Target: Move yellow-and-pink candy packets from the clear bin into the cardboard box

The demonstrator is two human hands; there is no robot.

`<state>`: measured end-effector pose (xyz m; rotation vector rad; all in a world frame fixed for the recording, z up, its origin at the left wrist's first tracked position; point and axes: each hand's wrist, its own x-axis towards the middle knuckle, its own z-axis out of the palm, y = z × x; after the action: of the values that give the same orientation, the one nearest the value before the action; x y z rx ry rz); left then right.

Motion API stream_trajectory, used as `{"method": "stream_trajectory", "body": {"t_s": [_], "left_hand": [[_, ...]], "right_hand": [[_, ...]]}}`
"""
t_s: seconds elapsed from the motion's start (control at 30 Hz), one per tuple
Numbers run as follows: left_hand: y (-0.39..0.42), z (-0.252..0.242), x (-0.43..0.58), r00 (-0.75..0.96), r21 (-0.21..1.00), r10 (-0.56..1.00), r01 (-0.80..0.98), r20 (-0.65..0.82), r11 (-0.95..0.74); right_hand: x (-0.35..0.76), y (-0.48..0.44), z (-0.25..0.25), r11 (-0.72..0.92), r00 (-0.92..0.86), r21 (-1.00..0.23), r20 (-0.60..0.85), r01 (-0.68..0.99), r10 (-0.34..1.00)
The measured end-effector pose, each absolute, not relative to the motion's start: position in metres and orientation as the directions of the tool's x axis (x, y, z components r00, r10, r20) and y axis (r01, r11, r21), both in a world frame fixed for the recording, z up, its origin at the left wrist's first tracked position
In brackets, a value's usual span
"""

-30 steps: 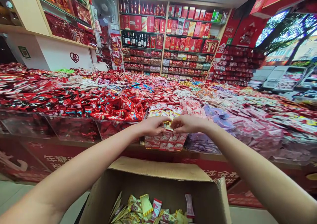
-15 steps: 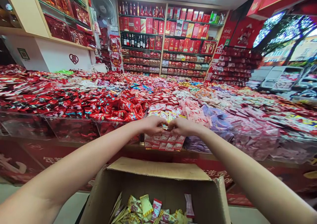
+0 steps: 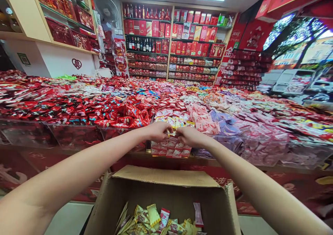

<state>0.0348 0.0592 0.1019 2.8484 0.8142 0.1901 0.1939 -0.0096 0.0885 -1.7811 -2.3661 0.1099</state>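
"So, from the head view, where to look for the packets?"

"Right at the hands. With the left hand (image 3: 160, 131) and the right hand (image 3: 190, 135) nearly meeting, look for small wrapped packets (image 3: 179, 121) just beyond the fingertips, piled at the top of a clear bin (image 3: 170, 156). More of the same directly below the hands, showing through the bin's front wall."

"And gripping anything?"

"Cannot tell. Bent inward at the fingers on both sides, turned toward each other across a narrow gap, but too hidden at the fingertips to say whether pinching a packet or only touching."

"Now, for the look of the packets?"

"Yellow and white on top, shiny, overlapping loosely. Below the hands, pinkish red and white, printed with cat faces and stacked in fairly even rows."

"And around the hands?"

"Out past the left hand, heaped red packets (image 3: 134, 112), very glossy. Just beyond the right hand, pink packets (image 3: 205, 122), then purple packets (image 3: 225, 119) farther to its outer side. Nearer than both hands, and lower, an open cardboard box (image 3: 166, 176), holding mostly yellow candies (image 3: 153, 215), plus a cat-printed piece (image 3: 164, 218) and a slim mauve stick (image 3: 198, 215) toward the right hand's side."
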Motion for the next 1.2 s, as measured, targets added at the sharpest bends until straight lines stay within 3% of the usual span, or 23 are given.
{"method": "stream_trajectory", "body": {"t_s": [0.23,0.53,1.2], "left_hand": [[0.059,0.097,0.033,0.819,0.295,0.563,0.514,0.111,-0.806],[0.057,0.093,0.031,0.798,0.368,0.573,0.484,0.188,-0.794],[0.056,0.100,0.031,0.823,0.329,0.554,0.492,0.127,-0.806]], "right_hand": [[0.194,-0.010,0.085,0.276,-0.257,-0.176,0.126,0.945,0.958],[0.198,-0.004,0.088,0.268,-0.247,-0.352,0.106,0.897,0.963],[0.193,0.001,0.104,0.306,-0.340,-0.263,-0.095,0.915,0.936]]}}
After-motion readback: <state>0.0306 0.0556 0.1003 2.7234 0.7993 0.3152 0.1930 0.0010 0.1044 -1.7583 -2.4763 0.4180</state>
